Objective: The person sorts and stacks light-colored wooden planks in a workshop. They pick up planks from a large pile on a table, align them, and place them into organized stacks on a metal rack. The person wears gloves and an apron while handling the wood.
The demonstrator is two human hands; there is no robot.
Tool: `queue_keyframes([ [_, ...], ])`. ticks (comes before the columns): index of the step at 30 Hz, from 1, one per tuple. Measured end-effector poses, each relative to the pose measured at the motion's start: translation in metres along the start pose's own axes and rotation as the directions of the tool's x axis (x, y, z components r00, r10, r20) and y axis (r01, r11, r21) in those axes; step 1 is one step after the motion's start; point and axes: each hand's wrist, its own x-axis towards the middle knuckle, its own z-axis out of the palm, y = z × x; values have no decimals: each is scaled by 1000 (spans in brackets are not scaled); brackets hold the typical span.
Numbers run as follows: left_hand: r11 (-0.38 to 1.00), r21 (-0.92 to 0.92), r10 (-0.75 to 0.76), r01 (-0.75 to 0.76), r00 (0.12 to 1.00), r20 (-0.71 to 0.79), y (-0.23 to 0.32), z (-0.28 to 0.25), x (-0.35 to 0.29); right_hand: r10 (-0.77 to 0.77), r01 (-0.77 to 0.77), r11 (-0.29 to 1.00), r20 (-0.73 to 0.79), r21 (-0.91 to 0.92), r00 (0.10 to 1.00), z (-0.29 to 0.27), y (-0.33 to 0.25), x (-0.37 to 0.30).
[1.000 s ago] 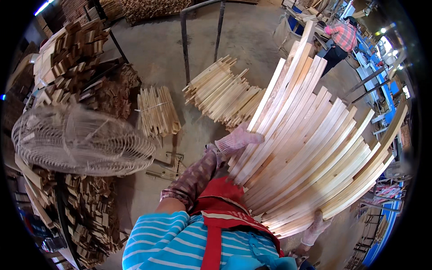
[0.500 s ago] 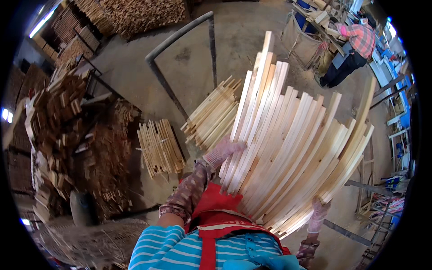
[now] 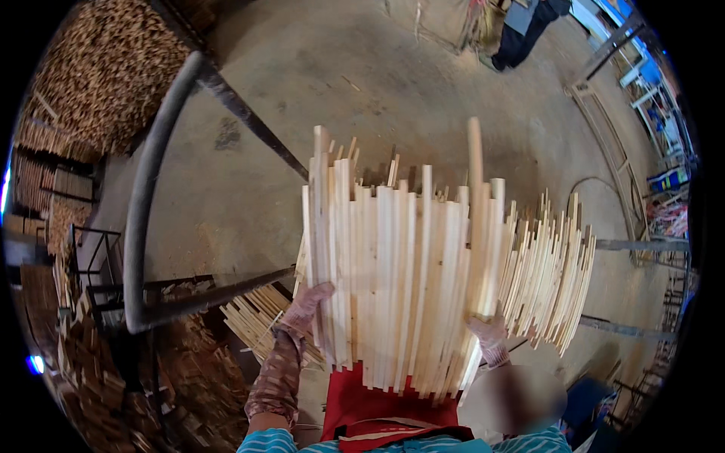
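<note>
A wide bundle of pale wooden strips (image 3: pixel 404 272), uneven at the far ends, is squeezed from its two sides between my hands, close to my red apron (image 3: pixel 351 400). My left hand (image 3: pixel 308 302), in a pinkish work glove, grips the left edge, thumb over the top. At the right edge my gloved right hand (image 3: pixel 489 334) presses against the outer strips. The strips run lengthwise away from me. Their undersides are hidden, as are most of the fingers beneath them. Beyond the bundle's far ends, tips of other strips show.
Right of the bundle lies another stack of strips (image 3: pixel 551 275); one more stack (image 3: pixel 257 321) sits lower left. A bent metal bar frame (image 3: pixel 143 181) rises at left. Scrap wood (image 3: pixel 200 362) and a big woodpile (image 3: pixel 113 75) lie beyond. A co-worker's legs (image 3: pixel 521 34) show at the top.
The bundle has swung from a rightward fan to nearly straight ahead, its ends more even. Both hands stay on its edges. My view has turned, and the stack at right has appeared.
</note>
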Motion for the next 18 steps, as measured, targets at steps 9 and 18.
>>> queue_keyframes([
  [9, 991, -98, -88, 89, 996, 24, 2, -68, 90, 79, -100, 955, -86, -278, 993, 91, 56, 75],
  [18, 961, 213, -159, 176, 983, -94, 11, -101, 173, 124, -124, 969, -15, -212, 992, 128, 105, 156],
])
